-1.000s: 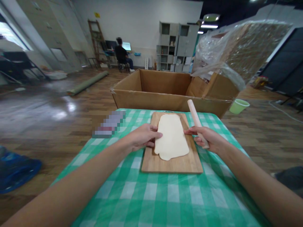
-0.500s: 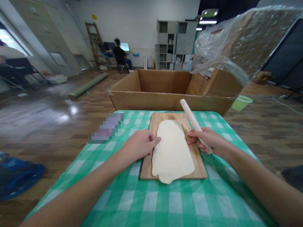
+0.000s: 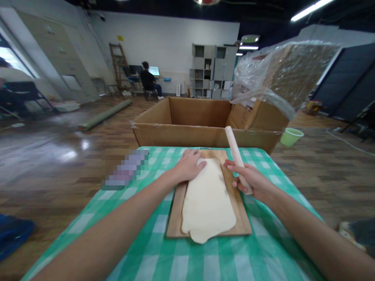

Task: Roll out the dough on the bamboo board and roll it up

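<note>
A flat sheet of pale dough (image 3: 208,203) covers most of a wooden cutting board (image 3: 243,226), and its near end hangs slightly over the board's front edge. My left hand (image 3: 191,164) lies with extended fingers along the dough's upper left edge, its thumb reaching onto the dough. In my right hand (image 3: 247,177) is a wooden rolling pin (image 3: 234,146), gripped near its lower end and tilted up and away. The fingertips of that hand are close to the dough's right edge.
A green checked cloth (image 3: 190,259) covers the table. Beyond it stands a large open cardboard box (image 3: 178,134), with a plastic-wrapped block (image 3: 299,74) at its right. A green bucket (image 3: 291,136) is on the floor. A blurred-out item (image 3: 125,171) lies at the table's left edge. A person (image 3: 148,80) sits far back.
My left hand has slid forward along the dough's left edge, and its fingers have stretched out. My right hand still holds the rolling pin, now more upright. The view has tilted up.
</note>
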Motion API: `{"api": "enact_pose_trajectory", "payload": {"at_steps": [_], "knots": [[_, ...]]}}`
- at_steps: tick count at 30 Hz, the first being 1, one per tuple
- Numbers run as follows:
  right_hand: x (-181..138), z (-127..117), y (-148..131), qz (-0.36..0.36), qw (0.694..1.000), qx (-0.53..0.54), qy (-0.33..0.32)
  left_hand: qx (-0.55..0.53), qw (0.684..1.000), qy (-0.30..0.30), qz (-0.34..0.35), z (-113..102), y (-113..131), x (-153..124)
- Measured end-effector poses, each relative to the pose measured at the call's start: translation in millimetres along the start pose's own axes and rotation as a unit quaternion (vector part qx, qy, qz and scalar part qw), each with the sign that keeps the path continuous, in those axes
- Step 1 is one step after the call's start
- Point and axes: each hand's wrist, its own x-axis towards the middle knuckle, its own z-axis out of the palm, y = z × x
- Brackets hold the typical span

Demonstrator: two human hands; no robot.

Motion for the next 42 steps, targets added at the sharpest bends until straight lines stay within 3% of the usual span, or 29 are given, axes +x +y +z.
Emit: {"api": "enact_pose_trajectory", "payload": {"at_steps": [2, 5, 12, 23, 26, 30, 37, 42], "knots": [[6.6, 4.3, -2.1, 0.007, 1.000, 0.017, -0.023, -0.017, 0.999, 0.005, 0.027, 8.8, 0.3, 2.2], [17.7, 8.8, -4.9, 0.015, 0.998, 0.008, -0.066, -0.047, 0.999, 0.002, 0.013, 15.7, -3.3, -0.9], [31.0, 4.6, -5.7, -0.005, 0.989, -0.066, -0.134, -0.064, 0.998, -0.003, 0.007, 15.6, -4.2, -3.8], [37.8, 11.2, -20.2, -0.056, 0.971, -0.196, -0.121, -0.088, 0.987, -0.055, 0.124, 2.6, 6.6, -0.6], [39.9, 16.1, -16.6, -0.065, 0.977, -0.181, -0.093, -0.088, 0.990, -0.023, 0.111, 3.1, 6.9, 1.2], [45.8, 14.3, -11.5, -0.070, 0.986, -0.135, -0.063, -0.050, 0.998, 0.021, 0.031, 3.8, 7.1, 5.2], [51.2, 10.3, -10.8, -0.051, 0.991, -0.111, -0.054, -0.024, 0.995, -0.014, -0.092, -3.1, 20.5, 17.3], [48.7, 10.8, -13.2, -0.058, 0.992, -0.097, -0.061, -0.072, 0.993, -0.061, -0.068, -19.4, 30.5, 25.9]]}}
